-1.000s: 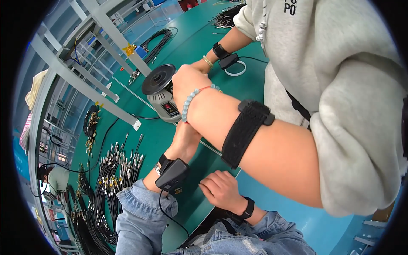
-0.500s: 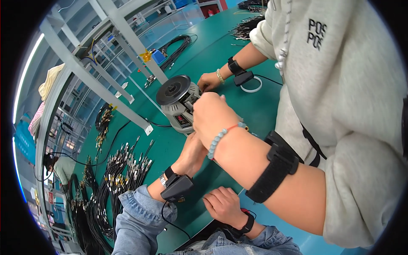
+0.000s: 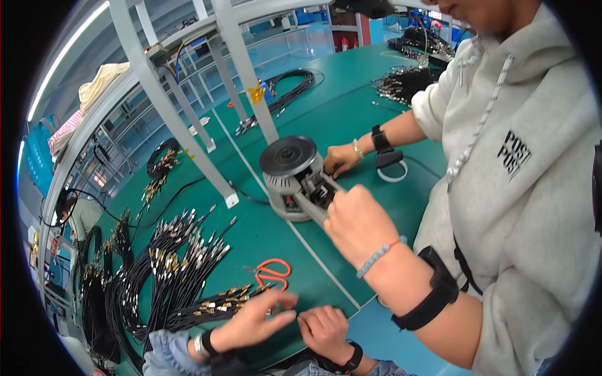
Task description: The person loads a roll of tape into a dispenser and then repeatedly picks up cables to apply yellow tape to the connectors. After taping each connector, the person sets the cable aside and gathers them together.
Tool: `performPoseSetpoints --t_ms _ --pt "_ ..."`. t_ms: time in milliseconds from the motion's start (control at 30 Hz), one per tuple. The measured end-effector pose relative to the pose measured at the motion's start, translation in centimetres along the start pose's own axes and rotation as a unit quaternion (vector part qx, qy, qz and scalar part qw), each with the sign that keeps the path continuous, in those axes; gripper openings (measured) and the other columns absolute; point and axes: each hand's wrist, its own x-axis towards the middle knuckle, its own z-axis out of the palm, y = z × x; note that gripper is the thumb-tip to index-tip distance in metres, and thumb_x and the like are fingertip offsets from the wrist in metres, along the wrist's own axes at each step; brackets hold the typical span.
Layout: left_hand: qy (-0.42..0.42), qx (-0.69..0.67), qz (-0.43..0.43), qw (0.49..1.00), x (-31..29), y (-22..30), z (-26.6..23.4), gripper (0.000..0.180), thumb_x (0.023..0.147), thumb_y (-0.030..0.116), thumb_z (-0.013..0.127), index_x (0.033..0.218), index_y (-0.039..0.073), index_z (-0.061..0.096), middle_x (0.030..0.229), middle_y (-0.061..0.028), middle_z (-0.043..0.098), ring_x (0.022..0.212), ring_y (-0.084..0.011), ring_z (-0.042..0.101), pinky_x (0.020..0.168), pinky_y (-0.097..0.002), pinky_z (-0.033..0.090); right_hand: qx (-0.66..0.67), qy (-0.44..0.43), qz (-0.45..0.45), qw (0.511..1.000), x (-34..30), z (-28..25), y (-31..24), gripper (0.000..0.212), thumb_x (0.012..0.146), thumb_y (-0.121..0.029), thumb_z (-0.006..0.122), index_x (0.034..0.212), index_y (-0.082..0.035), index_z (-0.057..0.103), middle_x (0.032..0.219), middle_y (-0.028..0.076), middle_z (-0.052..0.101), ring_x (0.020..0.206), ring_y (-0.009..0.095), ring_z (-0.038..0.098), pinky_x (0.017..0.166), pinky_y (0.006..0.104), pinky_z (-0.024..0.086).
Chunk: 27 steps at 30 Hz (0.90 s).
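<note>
My left hand (image 3: 251,323) is open and empty at the near side of the green table, fingers apart, above black cables with brass-coloured ends (image 3: 219,306). Beside it, my right hand (image 3: 324,331) rests at the table's near edge with its fingers curled in, and nothing shows in it. Orange-handled scissors (image 3: 274,271) lie just beyond my left hand. Farther off stands a grey bench machine (image 3: 288,188) with a black round disc on top. A co-worker's nearer hand (image 3: 357,222) is closed at the machine's front lever; their other hand (image 3: 342,160) touches its far side.
Heaped black cables (image 3: 169,263) with metal ends cover the left of the green table (image 3: 326,250). White frame posts (image 3: 182,131) stand along its left side. Coiled cables (image 3: 285,94) and more bundles (image 3: 407,84) lie farther back. The co-worker stands at the right.
My left hand has drawn back from beside the machine to the near edge, next to my right hand. The co-worker's near hand has moved from the machine's side down the lever. My view has shifted.
</note>
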Motion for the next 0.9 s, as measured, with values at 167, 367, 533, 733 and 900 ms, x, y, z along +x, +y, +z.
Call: performPoseSetpoints --t_ms 167,367,533,733,900 --pt "-0.071 0.169 0.092 0.979 -2.9 -1.1 1.0 0.051 0.083 0.029 0.07 0.125 0.006 0.052 0.124 -0.0156 0.052 0.114 -0.0315 0.052 0.097 -0.0389 0.042 -0.016 0.013 -0.017 1.0 0.5 -0.3 0.0 0.01 0.078 -0.016 0.066 0.082 -0.008 0.063 0.078 0.003 0.058 0.076 0.019 0.056 0.065 0.0314 0.042" --pt "-0.161 0.128 0.096 0.974 -0.8 -2.6 -1.3 0.059 0.082 0.033 0.071 0.131 0.008 0.048 0.132 -0.0149 0.044 0.119 -0.0307 0.046 0.101 -0.0401 0.038 -0.205 -0.147 -0.085 0.964 11.9 -5.5 1.4 0.014 0.074 -0.019 0.067 0.084 -0.01 0.067 0.089 0.002 0.062 0.087 0.02 0.058 0.075 0.0316 0.045" --pt "-0.211 0.176 0.108 0.955 -0.4 -3.8 -1.9 0.063 0.083 0.039 0.069 0.134 0.009 0.046 0.135 -0.0136 0.042 0.119 -0.0293 0.044 0.101 -0.0406 0.035 -0.455 -0.289 -0.199 0.818 19.6 -11.8 0.2 0.014 0.075 -0.013 0.06 0.078 -0.006 0.072 0.079 0.009 0.062 0.082 0.027 0.056 0.083 0.0336 0.045" --pt "-0.249 0.261 0.095 0.928 -0.9 -4.9 -1.1 0.068 0.082 0.05 0.065 0.134 0.011 0.047 0.138 -0.0114 0.04 0.123 -0.0282 0.038 0.099 -0.0409 0.03 -0.523 -0.23 -0.182 0.8 18.7 -9.6 1.0 0.009 0.082 -0.009 0.062 0.081 -0.003 0.069 0.078 0.009 0.063 0.079 0.022 0.06 0.076 0.0299 0.047" --pt "-0.263 0.262 0.093 0.924 -0.7 -5.2 -0.9 0.069 0.082 0.053 0.064 0.134 0.012 0.046 0.139 -0.0102 0.038 0.125 -0.0291 0.034 0.099 -0.0423 0.029 -0.573 -0.204 -0.186 0.772 19.1 -9.3 0.9 0.008 0.086 -0.006 0.064 0.082 0.0 0.067 0.077 0.009 0.064 0.076 0.018 0.062 0.071 0.0271 0.049"
